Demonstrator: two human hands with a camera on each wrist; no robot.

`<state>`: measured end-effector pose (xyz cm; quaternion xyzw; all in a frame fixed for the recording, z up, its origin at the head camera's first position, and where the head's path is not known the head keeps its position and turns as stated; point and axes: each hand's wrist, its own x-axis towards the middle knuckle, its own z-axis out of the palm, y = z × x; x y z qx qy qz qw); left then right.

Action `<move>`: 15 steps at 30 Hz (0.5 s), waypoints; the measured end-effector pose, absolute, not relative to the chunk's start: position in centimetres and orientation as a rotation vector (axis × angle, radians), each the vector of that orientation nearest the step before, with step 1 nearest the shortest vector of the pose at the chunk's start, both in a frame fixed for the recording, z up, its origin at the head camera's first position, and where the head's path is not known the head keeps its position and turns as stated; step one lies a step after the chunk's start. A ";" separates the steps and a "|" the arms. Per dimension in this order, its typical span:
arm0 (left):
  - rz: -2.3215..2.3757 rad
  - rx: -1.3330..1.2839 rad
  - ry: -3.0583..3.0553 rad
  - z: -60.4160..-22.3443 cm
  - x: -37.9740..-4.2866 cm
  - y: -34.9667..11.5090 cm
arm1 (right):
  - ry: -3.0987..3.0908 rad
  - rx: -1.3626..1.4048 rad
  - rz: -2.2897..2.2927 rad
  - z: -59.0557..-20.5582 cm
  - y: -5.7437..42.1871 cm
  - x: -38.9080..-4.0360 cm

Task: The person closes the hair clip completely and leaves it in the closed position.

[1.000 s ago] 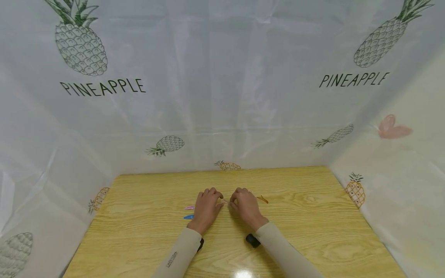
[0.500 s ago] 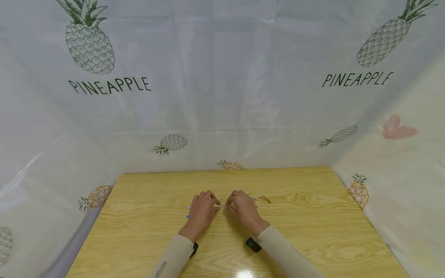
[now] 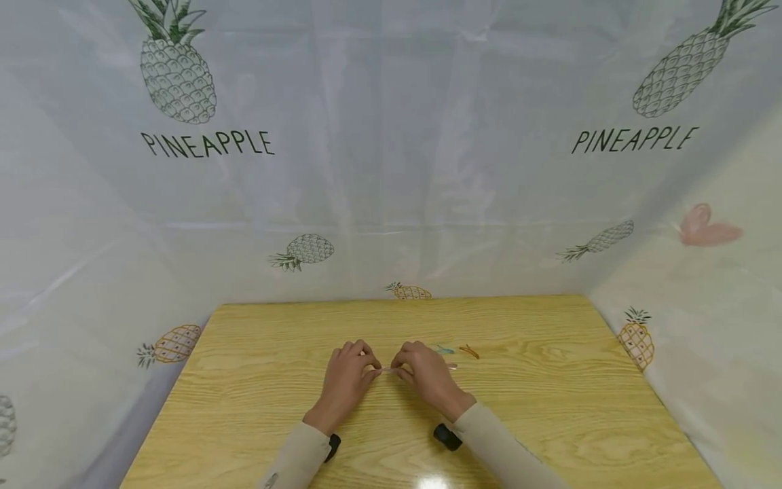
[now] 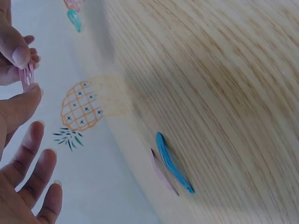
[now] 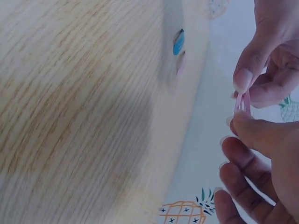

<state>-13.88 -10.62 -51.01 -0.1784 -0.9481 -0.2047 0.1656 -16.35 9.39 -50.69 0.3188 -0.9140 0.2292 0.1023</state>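
Note:
A pink snap hair clip (image 4: 26, 77) is stretched between the two hands, above the table. My left hand (image 3: 349, 375) pinches one end of it between thumb and forefinger, its other fingers spread loosely in the left wrist view. At the opposite end, the thumb and fingers of my right hand (image 3: 425, 375) pinch the same clip, and its slotted middle shows between the fingertips in the right wrist view. A blue hair clip (image 4: 174, 164) and a second pink clip (image 4: 162, 172) lie side by side on the wood, hidden in the head view.
Beyond the right hand lie a teal clip (image 3: 444, 350), an orange clip (image 3: 469, 351) and a pinkish clip (image 3: 452, 367). The wood-grain table (image 3: 550, 407) is walled on the back and sides by a pineapple-print sheet (image 3: 403, 170).
Both hands have come slightly nearer and left with the clip between them. The teal and pinkish clips now show past the right hand; the left hand now covers the blue and pink ones.

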 end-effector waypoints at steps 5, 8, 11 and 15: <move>-0.602 -0.600 -2.661 -50.8 -13.9 -11.4 | -2.655 1.042 0.680 -50.6 9.5 -16.6; -0.604 -0.661 -2.656 -50.7 -14.0 -11.9 | -2.633 1.108 0.662 -50.5 9.6 -16.8; -0.612 -0.732 -2.639 -50.7 -14.4 -12.3 | -2.590 1.175 0.636 -50.5 9.6 -17.1; -0.626 -0.838 -2.625 -50.6 -15.1 -13.0 | -2.515 1.262 0.636 -50.5 9.6 -17.6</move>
